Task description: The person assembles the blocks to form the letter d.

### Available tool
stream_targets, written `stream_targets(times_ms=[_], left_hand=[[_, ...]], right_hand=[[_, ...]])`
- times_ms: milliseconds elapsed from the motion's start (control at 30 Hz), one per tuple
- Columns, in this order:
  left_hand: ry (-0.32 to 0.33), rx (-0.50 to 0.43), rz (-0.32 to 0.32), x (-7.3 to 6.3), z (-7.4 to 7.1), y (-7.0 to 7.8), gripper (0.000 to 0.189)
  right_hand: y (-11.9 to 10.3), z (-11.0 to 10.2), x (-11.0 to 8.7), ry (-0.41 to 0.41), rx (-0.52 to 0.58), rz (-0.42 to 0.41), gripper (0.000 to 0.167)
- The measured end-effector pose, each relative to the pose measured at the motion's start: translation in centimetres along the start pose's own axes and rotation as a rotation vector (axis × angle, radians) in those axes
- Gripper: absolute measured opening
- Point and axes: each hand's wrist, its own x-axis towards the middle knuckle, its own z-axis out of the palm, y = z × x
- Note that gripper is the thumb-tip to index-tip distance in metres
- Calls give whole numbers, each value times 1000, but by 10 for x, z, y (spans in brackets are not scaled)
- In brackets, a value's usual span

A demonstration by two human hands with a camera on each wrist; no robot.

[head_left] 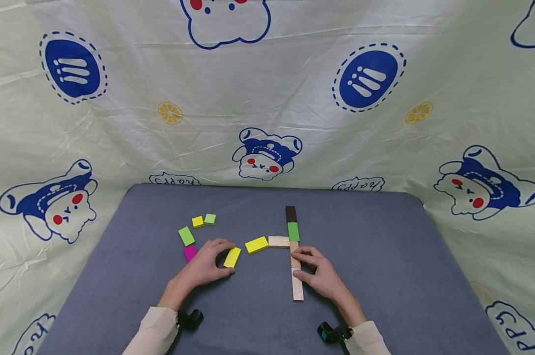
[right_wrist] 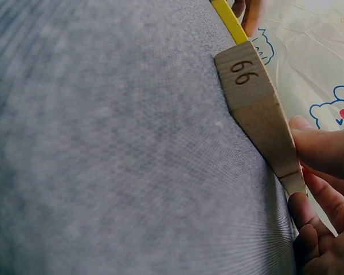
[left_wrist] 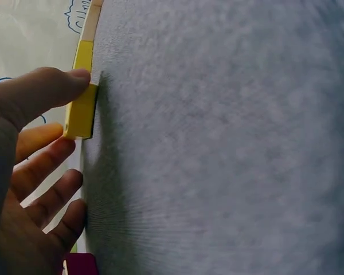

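Observation:
My left hand (head_left: 208, 261) holds a yellow block (head_left: 232, 257) lying on the cloth, thumb at its near end and fingers at its far end. My right hand (head_left: 322, 276) reaches over a straight row, thumb and fingertips on a plain wooden block (head_left: 295, 263); its fingers partly hide it. Nearest me in that row lies another plain block (head_left: 297, 288), whose end is marked 66 in the right wrist view. Farther up come a green block (head_left: 293, 231) and a dark brown block (head_left: 291, 214). A striped-looking pale block (head_left: 278, 241) and a yellow block (head_left: 256, 245) branch left.
To the left are a magenta block (head_left: 189, 253), partly behind my left hand, a green block (head_left: 186, 236), a small yellow block (head_left: 198, 222) and a small green block (head_left: 210, 219). The grey cloth-covered table (head_left: 383, 256) meets a printed curtain (head_left: 303, 98) at the back.

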Motion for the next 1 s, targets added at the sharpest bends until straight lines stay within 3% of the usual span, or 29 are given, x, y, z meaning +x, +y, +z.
stream_targets(times_ms=[267,700,1000], left_hand=[[32,-52,-53,-1,-2,-1,50],[18,-18,-8,5,0,1,41],[-3,-24,-21,6,2,4,43]], right_hand=[[1,0,0,3,-13,-3,45],[3,1,0,6,-14,-32,44],[2,1,0,4,-12,-22,45]])
